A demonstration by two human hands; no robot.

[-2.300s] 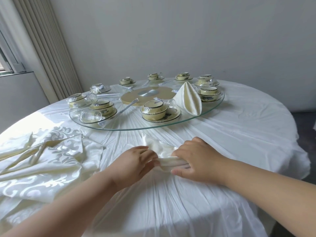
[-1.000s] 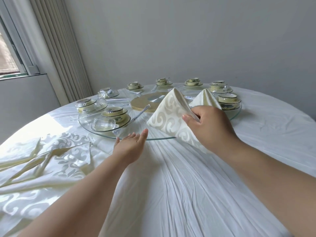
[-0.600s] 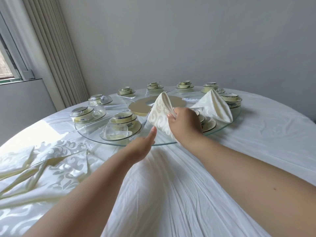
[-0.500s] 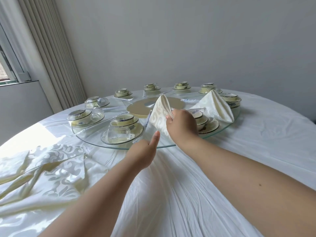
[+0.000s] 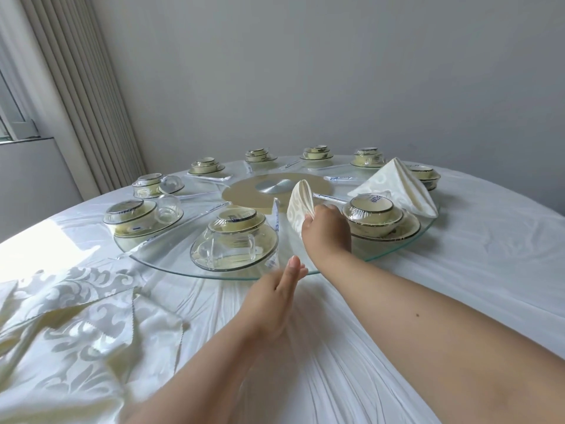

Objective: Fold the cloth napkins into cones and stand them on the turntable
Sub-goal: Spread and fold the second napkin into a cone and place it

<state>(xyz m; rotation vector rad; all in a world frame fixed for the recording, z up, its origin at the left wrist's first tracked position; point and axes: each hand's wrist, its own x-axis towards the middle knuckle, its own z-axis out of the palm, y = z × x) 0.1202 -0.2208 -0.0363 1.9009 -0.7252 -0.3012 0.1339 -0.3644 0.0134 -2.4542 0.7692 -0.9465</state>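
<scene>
Right hand grips cone napkin upright on glass turntable. Left hand flat, fingers straight, at turntable edge.

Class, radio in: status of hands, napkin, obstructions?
Right hand pinching folded napkin cone on turntable. Left hand open at rim. Wrapped place settings flank it closely; second cone standing.
</scene>
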